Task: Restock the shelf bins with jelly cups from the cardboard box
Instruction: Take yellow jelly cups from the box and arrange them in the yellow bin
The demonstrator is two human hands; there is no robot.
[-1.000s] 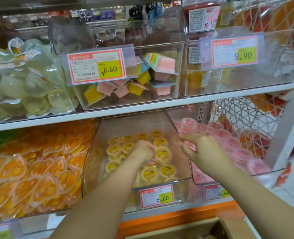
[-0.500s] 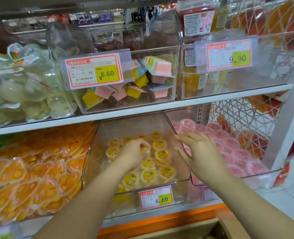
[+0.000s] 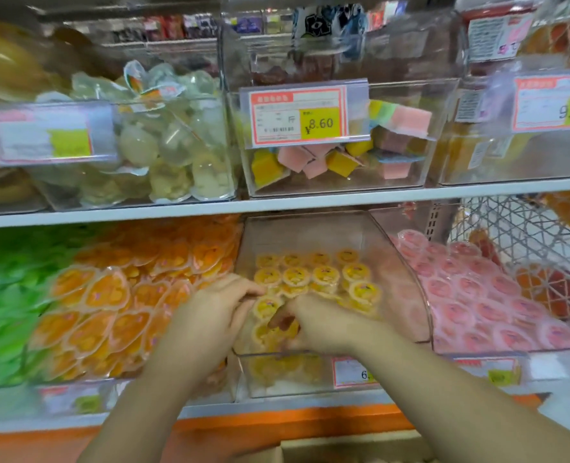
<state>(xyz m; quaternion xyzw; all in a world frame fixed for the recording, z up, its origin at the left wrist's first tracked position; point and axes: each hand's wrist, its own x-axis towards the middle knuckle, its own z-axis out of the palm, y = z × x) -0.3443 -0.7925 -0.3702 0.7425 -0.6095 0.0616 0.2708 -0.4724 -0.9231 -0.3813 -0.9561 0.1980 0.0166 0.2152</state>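
Both hands have drawn together over the last second: the right hand (image 3: 327,325), which was at the edge of the pink cups, is now inside the middle bin, and the left hand (image 3: 210,315) has slid toward that bin's front left corner.

From where I stand, the white shelf (image 3: 276,203) runs across the whole view, with clear bins above and below it. Under it, the middle bin (image 3: 310,233) holds the yellow jelly cups (image 3: 323,274), set in rows on its floor and piled looser at the front. Orange heart-shaped packs (image 3: 109,295) fill the bin to its left, with green packs (image 3: 6,295) beyond them, and the pink cups (image 3: 477,295) lie to its right. A cardboard box (image 3: 343,446) shows at the bottom edge, below the orange shelf front.

Left fingers reach over the rim of one yellow cup (image 3: 266,306); right fingers curl down among the cups just beside it. Motion blur smears both, so I cannot tell whether either grip has closed on a cup.
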